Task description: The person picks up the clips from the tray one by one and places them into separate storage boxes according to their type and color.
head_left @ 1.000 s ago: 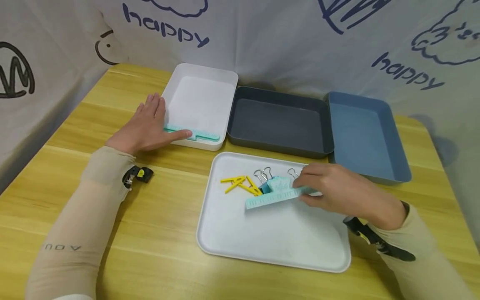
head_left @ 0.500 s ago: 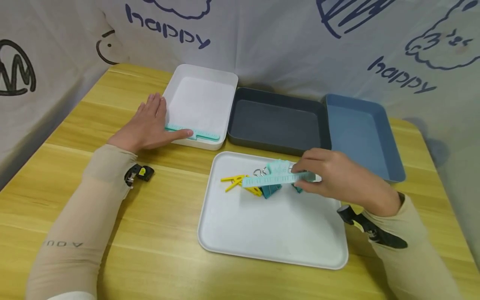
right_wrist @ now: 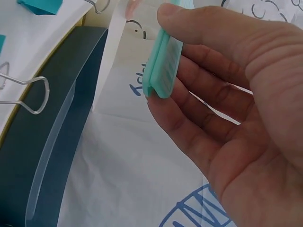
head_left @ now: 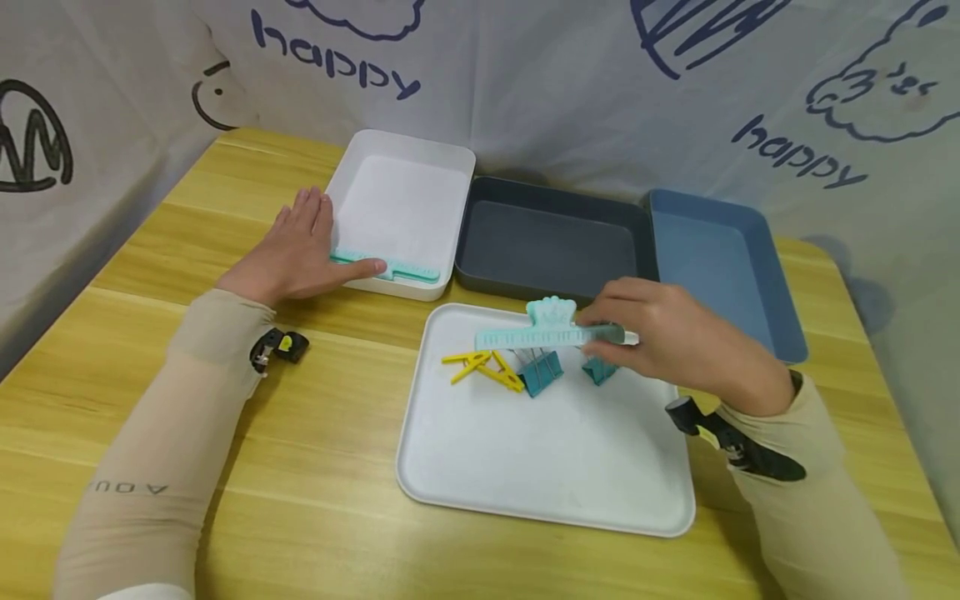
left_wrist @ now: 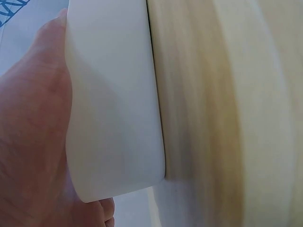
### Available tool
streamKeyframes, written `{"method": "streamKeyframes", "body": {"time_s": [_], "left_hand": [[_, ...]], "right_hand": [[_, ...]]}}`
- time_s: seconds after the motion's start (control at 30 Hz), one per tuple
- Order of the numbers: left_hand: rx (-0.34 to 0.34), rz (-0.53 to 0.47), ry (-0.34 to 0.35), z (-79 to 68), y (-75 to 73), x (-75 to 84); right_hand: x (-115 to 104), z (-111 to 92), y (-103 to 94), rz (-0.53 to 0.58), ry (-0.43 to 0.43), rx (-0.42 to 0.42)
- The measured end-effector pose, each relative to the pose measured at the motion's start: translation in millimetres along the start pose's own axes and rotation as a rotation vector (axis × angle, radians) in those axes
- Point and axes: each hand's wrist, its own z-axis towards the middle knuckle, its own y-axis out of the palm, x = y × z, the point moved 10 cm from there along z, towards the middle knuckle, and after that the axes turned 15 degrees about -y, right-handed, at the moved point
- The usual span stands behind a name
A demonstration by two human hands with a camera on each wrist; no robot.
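My left hand (head_left: 288,254) lies on the left front corner of the white box (head_left: 401,187), fingers straight along its side and thumb stretched over the front wall. Inside that box, a mint-green ruler clip (head_left: 412,272) lies along the front wall, partly behind the thumb. Above the back of the white tray (head_left: 547,467), my right hand (head_left: 660,333) pinches another mint-green ruler clip (head_left: 528,337) by its right end, between thumb and fingers. Beneath it on the tray are teal binder clips (head_left: 542,373) and yellow clothespins (head_left: 487,367). The left wrist view shows the white box's outer wall (left_wrist: 113,109) beside the palm.
A dark grey box (head_left: 555,237) stands right of the white one, and a blue box (head_left: 720,275) stands at its right. All three line the back of the wooden table (head_left: 315,433), before a hanging cloth (head_left: 555,92) with drawings.
My right hand has lifted the ruler clip up and away from the tray, toward the boxes, and levelled it. The binder clips now show below it. My left hand has stayed in place.
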Motion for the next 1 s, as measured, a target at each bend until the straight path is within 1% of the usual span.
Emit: {"method": "streamKeyframes", "body": {"time_s": [0.13, 0.4, 0.7, 1.0], "left_hand": [[0.001, -0.002, -0.002, 0.1, 0.4, -0.9], [0.003, -0.011, -0.002, -1.5, -0.3, -1.3], [0.004, -0.017, -0.005, -1.7, -1.2, 0.2], [-0.005, -0.012, -0.01, -2.5, 0.2, 1.2]], "right_hand": [[-1.9, 3.0, -2.7, -0.005, -0.008, 0.006], [-1.7, 9.1, -3.6, 0.001, 0.013, -0.001], [-1.7, 16.9, -4.9, 0.011, 0.017, 0.006], [0.9, 24.0, -2.6, 0.034, 0.055, 0.004]]}}
